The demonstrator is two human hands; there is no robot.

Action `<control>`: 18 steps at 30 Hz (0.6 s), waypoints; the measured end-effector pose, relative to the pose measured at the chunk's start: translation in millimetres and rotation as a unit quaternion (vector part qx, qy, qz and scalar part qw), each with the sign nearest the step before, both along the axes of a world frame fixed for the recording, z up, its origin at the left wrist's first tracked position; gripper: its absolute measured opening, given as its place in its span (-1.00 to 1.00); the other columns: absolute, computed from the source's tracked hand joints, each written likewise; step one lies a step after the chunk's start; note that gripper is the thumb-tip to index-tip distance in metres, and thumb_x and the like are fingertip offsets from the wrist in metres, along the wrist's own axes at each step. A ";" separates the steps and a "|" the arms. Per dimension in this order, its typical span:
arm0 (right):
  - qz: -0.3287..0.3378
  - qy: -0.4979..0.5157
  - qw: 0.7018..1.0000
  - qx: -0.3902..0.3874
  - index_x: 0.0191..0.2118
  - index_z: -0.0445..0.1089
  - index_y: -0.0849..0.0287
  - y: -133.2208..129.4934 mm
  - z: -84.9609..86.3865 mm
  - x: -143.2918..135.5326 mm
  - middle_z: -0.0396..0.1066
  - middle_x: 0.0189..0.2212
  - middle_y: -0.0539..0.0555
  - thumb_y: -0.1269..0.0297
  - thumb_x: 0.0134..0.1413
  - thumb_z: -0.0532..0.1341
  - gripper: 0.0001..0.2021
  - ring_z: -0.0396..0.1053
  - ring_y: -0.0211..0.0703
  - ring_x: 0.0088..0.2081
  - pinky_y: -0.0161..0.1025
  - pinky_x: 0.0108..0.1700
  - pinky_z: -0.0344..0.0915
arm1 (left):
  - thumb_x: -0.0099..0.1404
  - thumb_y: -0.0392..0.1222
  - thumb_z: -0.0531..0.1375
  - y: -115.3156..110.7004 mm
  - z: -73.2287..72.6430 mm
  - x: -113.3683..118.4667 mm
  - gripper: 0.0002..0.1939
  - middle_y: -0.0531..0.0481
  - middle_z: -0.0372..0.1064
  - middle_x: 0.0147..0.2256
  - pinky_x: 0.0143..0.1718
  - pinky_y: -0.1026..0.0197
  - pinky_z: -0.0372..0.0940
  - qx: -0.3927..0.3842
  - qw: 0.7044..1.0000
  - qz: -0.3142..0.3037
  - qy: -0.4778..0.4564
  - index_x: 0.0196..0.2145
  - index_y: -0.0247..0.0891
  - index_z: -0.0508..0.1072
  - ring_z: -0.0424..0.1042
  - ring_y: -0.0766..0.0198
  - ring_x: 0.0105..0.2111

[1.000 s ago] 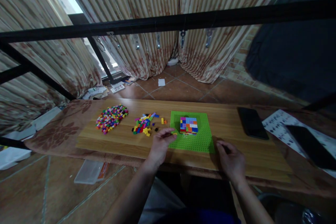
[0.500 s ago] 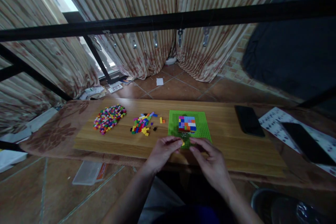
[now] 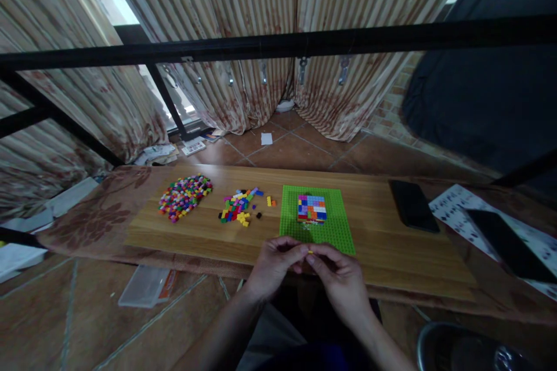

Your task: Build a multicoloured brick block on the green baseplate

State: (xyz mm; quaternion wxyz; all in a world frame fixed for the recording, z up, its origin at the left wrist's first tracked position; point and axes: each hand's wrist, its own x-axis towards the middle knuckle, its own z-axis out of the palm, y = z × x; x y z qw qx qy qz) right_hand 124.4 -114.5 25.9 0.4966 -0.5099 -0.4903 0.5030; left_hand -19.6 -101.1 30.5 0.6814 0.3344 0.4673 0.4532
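Observation:
My left hand (image 3: 275,264) and my right hand (image 3: 340,277) meet fingertip to fingertip at the near edge of the green baseplate (image 3: 337,208). Pinched between them is a small yellow brick (image 3: 310,252), mostly covered by the fingers. Just beyond, a square block of multicoloured bricks (image 3: 312,208) is built on the baseplate. Left of the plate lie a yellow brick (image 3: 268,201) and an orange brick (image 3: 274,203), close together.
A loose pile of mixed bricks (image 3: 237,206) and a larger heap of small bricks (image 3: 185,196) lie on the wooden board (image 3: 209,243). At right are a black phone (image 3: 413,206), a printed sheet (image 3: 452,200) and another dark device (image 3: 511,243). A black rail (image 3: 270,46) crosses ahead.
My right hand has come in to the left hand, so the fingertips now touch around the yellow brick. Both hands sit slightly nearer to me, off most of the baseplate.

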 end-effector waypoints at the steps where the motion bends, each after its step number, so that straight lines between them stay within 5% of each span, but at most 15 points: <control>1: -0.028 0.011 0.999 -0.020 -0.30 0.56 0.10 1.1 -3.0 3.4 0.53 -0.40 0.05 0.13 -0.06 0.34 -0.79 0.45 -0.17 -0.37 -0.23 -0.30 0.39 | -0.02 0.01 0.40 0.1 -3.5 -2.6 -0.65 0.06 0.37 -0.57 -0.51 0.36 0.24 -0.006 1.000 0.015 0.001 -0.46 -0.36 0.50 0.30 0.45 -0.59; 6: -0.111 0.061 0.988 -0.088 -0.26 0.56 0.10 9.0 -17.6 30.1 0.48 -0.49 -0.02 0.10 -0.20 0.42 -0.69 0.37 -0.30 -0.51 -0.33 -0.41 0.35 | 0.14 -0.07 0.28 15.8 -21.4 -41.2 -0.78 0.05 0.42 -0.51 -0.46 0.31 0.28 0.085 0.973 0.100 0.192 -0.40 -0.31 0.51 0.35 0.37 -0.54; 12: -0.115 0.090 0.982 -0.124 -0.24 0.54 0.10 5.3 -27.3 33.9 0.41 -0.54 -0.07 0.06 -0.28 0.45 -0.60 0.32 -0.34 -0.56 -0.36 -0.51 0.33 | 0.25 -0.30 0.14 46.7 -37.1 -83.0 -0.81 -0.10 0.50 -0.18 -0.10 0.10 0.34 0.201 0.776 0.129 0.584 -0.24 -0.21 0.55 0.47 0.14 -0.21; 18: -0.106 0.088 0.980 -0.142 -0.26 0.54 0.13 5.1 -27.1 29.6 0.44 -0.52 -0.03 0.03 -0.30 0.45 -0.58 0.37 -0.28 -0.54 -0.29 -0.46 0.38 | 0.25 -0.36 0.09 55.5 -50.3 -87.1 -0.73 -0.11 0.44 -0.12 -0.07 0.10 0.37 0.217 0.711 0.126 0.656 -0.15 -0.21 0.50 0.46 0.13 -0.16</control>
